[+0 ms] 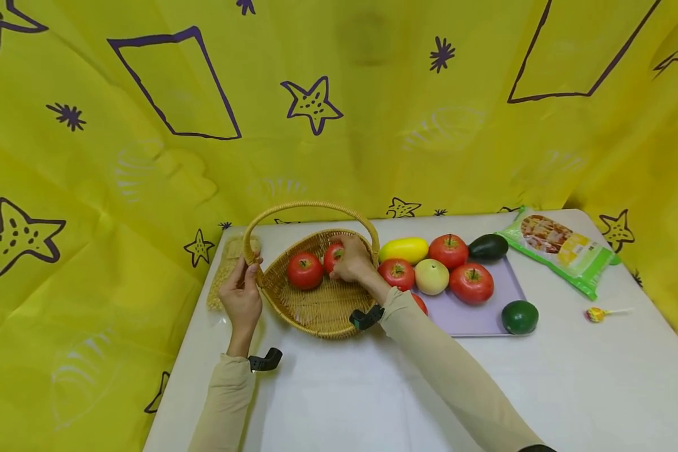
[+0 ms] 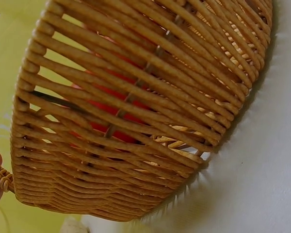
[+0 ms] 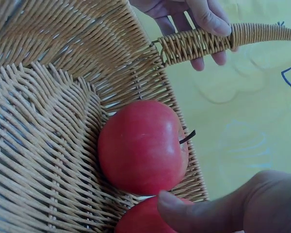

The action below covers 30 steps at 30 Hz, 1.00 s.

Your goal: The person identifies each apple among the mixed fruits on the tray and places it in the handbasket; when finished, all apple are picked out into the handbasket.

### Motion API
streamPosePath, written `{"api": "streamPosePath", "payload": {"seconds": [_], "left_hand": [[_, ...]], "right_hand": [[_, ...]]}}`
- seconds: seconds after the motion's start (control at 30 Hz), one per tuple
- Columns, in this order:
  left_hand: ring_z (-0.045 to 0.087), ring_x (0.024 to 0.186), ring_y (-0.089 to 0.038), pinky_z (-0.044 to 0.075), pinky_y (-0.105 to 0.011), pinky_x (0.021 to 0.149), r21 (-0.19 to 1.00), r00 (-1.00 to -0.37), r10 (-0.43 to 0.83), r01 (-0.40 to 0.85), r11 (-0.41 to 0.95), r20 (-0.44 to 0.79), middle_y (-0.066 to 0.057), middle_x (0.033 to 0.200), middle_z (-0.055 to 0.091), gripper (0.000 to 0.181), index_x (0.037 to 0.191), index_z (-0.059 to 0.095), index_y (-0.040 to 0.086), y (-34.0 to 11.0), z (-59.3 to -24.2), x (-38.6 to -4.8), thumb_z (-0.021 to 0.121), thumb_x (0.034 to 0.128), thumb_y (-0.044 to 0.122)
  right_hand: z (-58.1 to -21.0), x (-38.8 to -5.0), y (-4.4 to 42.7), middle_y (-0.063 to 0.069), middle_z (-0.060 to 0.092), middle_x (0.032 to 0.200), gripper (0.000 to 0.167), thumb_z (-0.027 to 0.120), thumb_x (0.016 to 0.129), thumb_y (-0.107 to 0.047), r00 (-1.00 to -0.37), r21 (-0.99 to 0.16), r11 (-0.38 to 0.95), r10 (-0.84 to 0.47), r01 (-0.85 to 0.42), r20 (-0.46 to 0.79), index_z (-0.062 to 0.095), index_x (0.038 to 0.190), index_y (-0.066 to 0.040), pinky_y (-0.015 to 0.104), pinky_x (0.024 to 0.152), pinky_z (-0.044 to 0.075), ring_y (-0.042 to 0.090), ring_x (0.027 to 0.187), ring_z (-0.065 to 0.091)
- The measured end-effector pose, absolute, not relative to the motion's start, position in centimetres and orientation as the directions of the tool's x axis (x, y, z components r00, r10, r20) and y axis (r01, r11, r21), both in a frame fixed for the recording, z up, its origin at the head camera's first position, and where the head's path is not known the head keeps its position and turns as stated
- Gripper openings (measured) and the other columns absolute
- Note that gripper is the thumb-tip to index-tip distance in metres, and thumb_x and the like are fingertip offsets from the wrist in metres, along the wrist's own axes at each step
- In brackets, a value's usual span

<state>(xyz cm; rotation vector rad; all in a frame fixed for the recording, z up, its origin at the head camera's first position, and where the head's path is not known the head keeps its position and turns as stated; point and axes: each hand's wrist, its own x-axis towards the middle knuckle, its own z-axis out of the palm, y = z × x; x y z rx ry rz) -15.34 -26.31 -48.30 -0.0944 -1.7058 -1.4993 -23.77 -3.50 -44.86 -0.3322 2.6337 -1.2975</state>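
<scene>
A wicker basket (image 1: 322, 307) with an arched handle (image 1: 311, 204) stands on the table's left half. My left hand (image 1: 242, 298) grips the handle's lower left end; in the right wrist view, the thumb (image 3: 214, 22) lies over the wrapped wicker. Inside the basket sits one red apple (image 1: 305, 271), also visible through the slats of the basket wall (image 2: 184, 77) in the left wrist view. Beside it my right hand (image 1: 353, 258) holds a second red apple (image 1: 332, 256) within the basket, the thumb (image 3: 184, 208) against its skin. The hand hides part of this apple.
Right of the basket lies a lilac tray (image 1: 457, 323) with red apples (image 1: 471, 284), a pale round fruit (image 1: 432, 277), a yellow oblong fruit (image 1: 405, 250) and dark green fruits (image 1: 520, 317). Further right are a green food packet (image 1: 565, 251) and a lollipop (image 1: 596, 314). A clear pack (image 1: 221, 276) lies left.
</scene>
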Motion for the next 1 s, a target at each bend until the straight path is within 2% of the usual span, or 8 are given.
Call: {"api": "streamPosePath", "payload": {"seconds": [0.17, 0.33, 0.47, 0.57, 0.63, 0.7, 0.8, 1.0], "left_hand": [[0.077, 0.103, -0.005, 0.060, -0.018, 0.095, 0.789, -0.653, -0.448, 0.550, 0.273, 0.611, -0.042, 0.117, 0.068, 0.037, 0.137, 0.064, -0.008, -26.3, -48.4, -15.3, 0.063, 0.1004, -0.010], [0.077, 0.105, -0.005, 0.060, -0.019, 0.096, 0.777, -0.644, -0.439, 0.560, 0.288, 0.627, -0.040, 0.118, 0.070, 0.037, 0.137, 0.064, -0.008, -26.4, -48.4, -15.5, 0.063, 0.1010, -0.010], [0.077, 0.104, -0.005, 0.060, -0.018, 0.095, 0.776, -0.639, -0.446, 0.561, 0.288, 0.627, -0.042, 0.117, 0.069, 0.036, 0.137, 0.066, -0.007, -26.4, -48.4, -15.4, 0.063, 0.1009, -0.010], [0.077, 0.103, -0.004, 0.060, -0.018, 0.094, 0.780, -0.636, -0.456, 0.557, 0.287, 0.622, -0.043, 0.116, 0.068, 0.035, 0.136, 0.067, -0.006, -26.4, -48.3, -15.2, 0.063, 0.1008, -0.010], [0.077, 0.102, -0.004, 0.061, -0.018, 0.094, 0.778, -0.634, -0.457, 0.561, 0.284, 0.624, -0.044, 0.116, 0.067, 0.036, 0.136, 0.067, -0.007, -26.3, -48.3, -15.2, 0.063, 0.1008, -0.010], [0.077, 0.103, -0.005, 0.060, -0.018, 0.094, 0.774, -0.635, -0.450, 0.566, 0.282, 0.628, -0.043, 0.117, 0.068, 0.036, 0.137, 0.066, -0.006, -26.2, -48.3, -15.2, 0.063, 0.1011, -0.010], [0.077, 0.104, -0.006, 0.060, -0.018, 0.095, 0.770, -0.636, -0.440, 0.572, 0.284, 0.634, -0.042, 0.117, 0.069, 0.036, 0.137, 0.066, -0.007, -26.2, -48.2, -15.2, 0.063, 0.1012, -0.009], [0.078, 0.104, -0.008, 0.060, -0.019, 0.096, 0.769, -0.632, -0.444, 0.572, 0.284, 0.635, -0.044, 0.117, 0.068, 0.035, 0.136, 0.067, -0.006, -26.2, -48.2, -15.3, 0.063, 0.1011, -0.010]], "right_hand": [[-44.5, -22.5, -2.9, 0.027, 0.048, 0.156, 0.086, 0.092, 0.077, -0.007, -0.933, -0.780, 0.592, -0.359, -0.202, -0.031, 0.052, 0.152, 0.001, 0.053, 0.124, 0.040, 0.043, 0.147, 0.044], [-43.5, -20.4, -1.2, 0.024, 0.036, 0.168, 0.079, 0.085, 0.091, -0.024, -0.890, -0.785, 0.552, -0.456, -0.281, -0.002, 0.047, 0.157, -0.002, 0.059, 0.128, 0.035, 0.044, 0.154, 0.037], [-42.7, -18.4, 1.0, 0.016, 0.053, 0.159, 0.068, 0.083, 0.093, -0.030, -0.840, -0.839, 0.433, -0.541, -0.330, 0.052, 0.057, 0.151, -0.007, 0.059, 0.124, 0.040, 0.039, 0.147, 0.049], [-42.7, -17.0, 2.8, 0.011, 0.065, 0.148, 0.057, 0.082, 0.095, -0.028, -0.796, -0.900, 0.290, -0.598, -0.325, 0.095, 0.063, 0.145, -0.007, 0.059, 0.124, 0.041, 0.035, 0.143, 0.055], [-42.8, -16.2, 4.0, 0.009, 0.069, 0.143, 0.052, 0.081, 0.096, -0.025, -0.785, -0.911, 0.241, -0.606, -0.335, 0.129, 0.066, 0.143, -0.007, 0.060, 0.121, 0.043, 0.034, 0.140, 0.058], [-42.9, -15.5, 5.2, 0.008, 0.070, 0.142, 0.050, 0.081, 0.096, -0.024, -0.789, -0.885, 0.257, -0.589, -0.389, 0.176, 0.067, 0.141, -0.008, 0.059, 0.118, 0.047, 0.033, 0.138, 0.061], [-43.2, -14.6, 7.0, 0.008, 0.071, 0.140, 0.051, 0.083, 0.094, -0.022, -0.805, -0.795, 0.357, -0.535, -0.490, 0.256, 0.067, 0.140, -0.009, 0.057, 0.112, 0.052, 0.030, 0.134, 0.064], [-44.2, -13.8, 10.4, 0.014, 0.069, 0.139, 0.067, 0.094, 0.082, -0.016, -0.805, -0.677, 0.455, -0.450, -0.579, 0.386, 0.064, 0.140, -0.002, 0.059, 0.109, 0.053, 0.036, 0.128, 0.064]]}}
